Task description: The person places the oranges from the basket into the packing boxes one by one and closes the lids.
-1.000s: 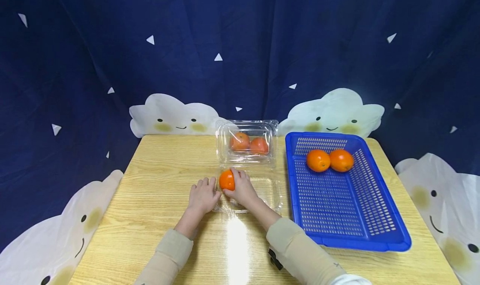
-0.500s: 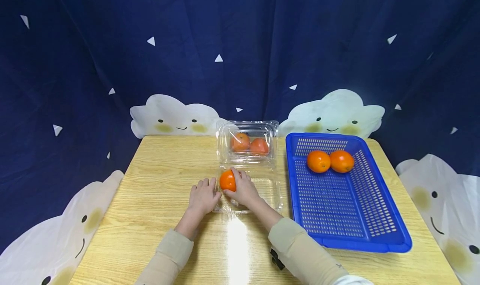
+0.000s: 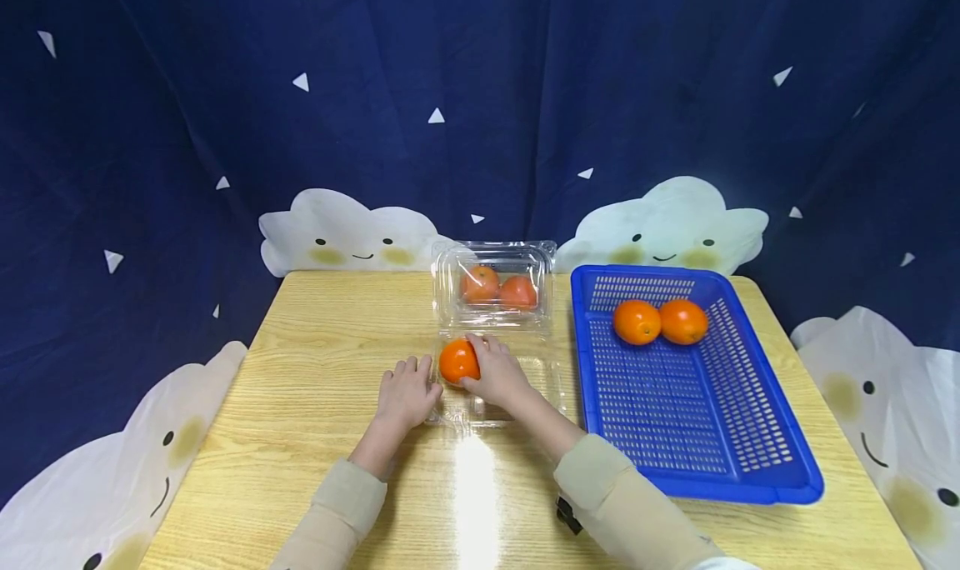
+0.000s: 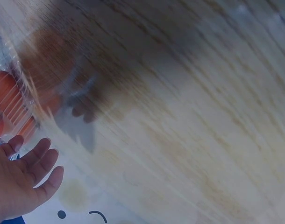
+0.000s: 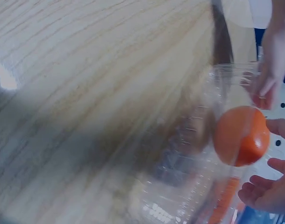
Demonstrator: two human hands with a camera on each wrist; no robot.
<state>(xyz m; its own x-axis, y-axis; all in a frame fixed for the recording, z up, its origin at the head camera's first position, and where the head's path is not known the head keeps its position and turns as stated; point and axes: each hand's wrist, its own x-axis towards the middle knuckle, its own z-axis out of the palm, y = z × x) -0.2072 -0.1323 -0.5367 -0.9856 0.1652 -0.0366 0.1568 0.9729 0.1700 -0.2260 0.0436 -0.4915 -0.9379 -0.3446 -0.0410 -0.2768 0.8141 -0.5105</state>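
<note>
1. I see the fruit (image 3: 457,362) in the left part of the clear box (image 3: 538,378), probably set there to spare room beside it.
2. The left hand (image 3: 407,392) lies by the box's left edge, fingers relaxed, grasping nothing; I guess it's steadying.
3. The right hand (image 3: 501,377) has loosely spread fingers at the fruit's right side, one seemingly touching, none clenched.
4. I judge the basket (image 3: 585,387) handily placed.
</note>
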